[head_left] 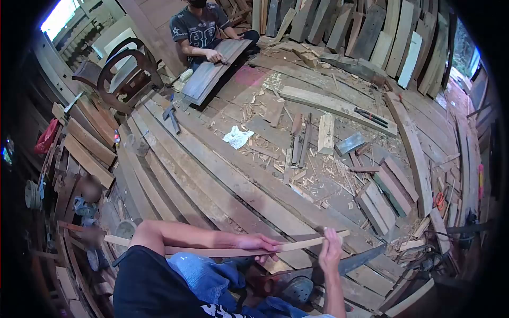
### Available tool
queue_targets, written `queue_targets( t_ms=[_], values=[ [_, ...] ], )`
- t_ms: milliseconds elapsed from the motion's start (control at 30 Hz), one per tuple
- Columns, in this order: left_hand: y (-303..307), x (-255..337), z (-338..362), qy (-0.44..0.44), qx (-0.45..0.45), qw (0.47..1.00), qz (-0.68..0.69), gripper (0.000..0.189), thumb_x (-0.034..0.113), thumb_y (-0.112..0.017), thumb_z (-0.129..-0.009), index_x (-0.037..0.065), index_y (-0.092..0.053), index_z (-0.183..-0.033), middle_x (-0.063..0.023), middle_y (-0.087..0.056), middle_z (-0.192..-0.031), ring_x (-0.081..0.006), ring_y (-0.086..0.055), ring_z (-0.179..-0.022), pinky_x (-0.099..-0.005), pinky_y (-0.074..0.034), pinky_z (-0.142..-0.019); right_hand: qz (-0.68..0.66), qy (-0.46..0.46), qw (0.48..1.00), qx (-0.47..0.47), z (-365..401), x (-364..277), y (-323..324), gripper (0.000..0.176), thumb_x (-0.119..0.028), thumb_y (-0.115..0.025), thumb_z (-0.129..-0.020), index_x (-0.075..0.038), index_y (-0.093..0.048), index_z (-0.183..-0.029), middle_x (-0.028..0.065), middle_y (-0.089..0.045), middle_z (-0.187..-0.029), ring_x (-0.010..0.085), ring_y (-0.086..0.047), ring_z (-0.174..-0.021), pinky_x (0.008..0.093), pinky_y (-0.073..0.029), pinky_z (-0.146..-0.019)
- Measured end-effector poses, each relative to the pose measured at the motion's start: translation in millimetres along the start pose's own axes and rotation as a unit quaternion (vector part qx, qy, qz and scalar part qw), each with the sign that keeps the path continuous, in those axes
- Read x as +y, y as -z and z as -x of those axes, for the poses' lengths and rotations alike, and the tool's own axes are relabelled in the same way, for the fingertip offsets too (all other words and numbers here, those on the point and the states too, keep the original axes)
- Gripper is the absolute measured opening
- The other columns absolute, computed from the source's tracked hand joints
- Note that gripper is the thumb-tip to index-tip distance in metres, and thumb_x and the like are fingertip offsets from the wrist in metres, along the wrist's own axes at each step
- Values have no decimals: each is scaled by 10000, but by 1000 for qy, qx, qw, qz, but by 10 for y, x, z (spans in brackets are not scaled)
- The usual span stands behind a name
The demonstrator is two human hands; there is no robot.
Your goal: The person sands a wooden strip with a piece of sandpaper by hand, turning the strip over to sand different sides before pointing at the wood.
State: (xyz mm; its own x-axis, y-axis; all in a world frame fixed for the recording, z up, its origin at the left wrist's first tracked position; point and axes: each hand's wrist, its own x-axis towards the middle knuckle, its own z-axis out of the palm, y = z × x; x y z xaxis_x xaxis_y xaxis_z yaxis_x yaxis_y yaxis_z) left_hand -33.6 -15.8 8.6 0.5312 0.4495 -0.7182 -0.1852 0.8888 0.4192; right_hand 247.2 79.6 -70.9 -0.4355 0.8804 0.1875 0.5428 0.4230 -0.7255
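A long, thin, pale wooden strip (301,244) lies across my lap, slightly curved. My left hand (256,245) is wrapped round it near its middle. Close to the strip's right end, my right hand (331,248) has its fingers together against the wood; whatever its fingertips pinch is too small to make out. Below the strip, a handsaw (360,258) rests with its blade pointing right, partly hidden by my right forearm. A grey clog (298,289) shows beneath the blade.
Across the floor, a seated person (199,32) holds a dark board (217,71). A hammer (171,117), white cloth (238,137), pliers (371,117) and orange scissors (439,200) lie among wood blocks and shavings. Long planks (212,164) run diagonally before me.
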Motion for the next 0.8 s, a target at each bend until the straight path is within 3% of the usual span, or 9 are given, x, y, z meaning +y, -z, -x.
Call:
queue_targets(
  t_ms=[200,267,333,400,567,633,700,767,800],
  values=[
    [53,-15,-28,10,-17,999,29,471,240,-524,-995,113,-409,-1434,-82,-669,-1013,-83,-610,-596,-198,-472,-459,-102,125,982,-101,70,-597,-20,351,-33,-546,-871,-10,-611,-1216,191,-617,-1228,353,-534,-1227,449,-379,-1078],
    [85,-103,-35,12,-14,999,35,405,233,-521,-994,103,-467,-1373,-82,-672,-999,-86,-610,-591,-191,-469,-452,-48,78,989,-114,-35,-316,77,365,-23,-543,-870,-10,-595,-1230,171,-606,-1251,339,-519,-1246,448,-377,-1088],
    [99,-72,-48,0,-11,999,31,349,223,-516,-991,82,-525,-1310,-84,-676,-981,-94,-613,-583,-185,-465,-443,30,10,998,-61,-8,244,101,345,12,-480,-897,9,-593,-1223,188,-589,-1273,343,-504,-1261,443,-366,-1094],
    [107,-71,-49,20,-10,999,28,365,225,-508,-992,59,-515,-1317,-87,-677,-976,-105,-618,-573,-187,-467,-442,-12,-37,999,-10,13,374,128,334,-23,-494,-909,31,-591,-1224,199,-580,-1289,346,-511,-1253,435,-352,-1102],
    [46,32,21,17,5,1000,-6,389,218,-461,-1006,36,-461,-1350,-88,-683,-988,-115,-607,-553,-201,-447,-426,-107,78,989,-73,120,-457,12,343,-56,-633,-840,2,-631,-1178,160,-615,-1253,310,-545,-1225,407,-400,-1074],
    [15,39,7,29,6,1000,8,441,211,-463,-1006,41,-411,-1410,-84,-681,-978,-112,-602,-549,-197,-441,-425,-62,98,990,-78,51,-139,7,277,-59,-619,-855,11,-652,-1122,165,-627,-1228,311,-550,-1219,419,-411,-1062],
    [12,95,51,32,14,999,22,459,199,-465,-1006,43,-388,-1431,-82,-678,-970,-108,-594,-548,-194,-434,-421,-21,-10,1000,-18,-83,182,52,236,-56,-599,-867,15,-663,-1083,177,-632,-1213,309,-560,-1208,431,-420,-1052],
    [4,100,47,27,20,999,16,471,192,-472,-1005,46,-375,-1443,-80,-675,-966,-110,-588,-550,-193,-427,-420,7,6,1000,8,-48,244,-12,248,-49,-585,-869,14,-662,-1096,175,-632,-1214,300,-561,-1209,427,-418,-1055],
    [26,85,30,28,11,999,20,472,194,-476,-1004,47,-377,-1441,-82,-675,-969,-112,-587,-551,-194,-427,-422,-6,45,998,-42,-19,3,-34,256,-50,-589,-865,15,-661,-1103,173,-630,-1219,298,-562,-1208,423,-415,-1058]
  ],
)
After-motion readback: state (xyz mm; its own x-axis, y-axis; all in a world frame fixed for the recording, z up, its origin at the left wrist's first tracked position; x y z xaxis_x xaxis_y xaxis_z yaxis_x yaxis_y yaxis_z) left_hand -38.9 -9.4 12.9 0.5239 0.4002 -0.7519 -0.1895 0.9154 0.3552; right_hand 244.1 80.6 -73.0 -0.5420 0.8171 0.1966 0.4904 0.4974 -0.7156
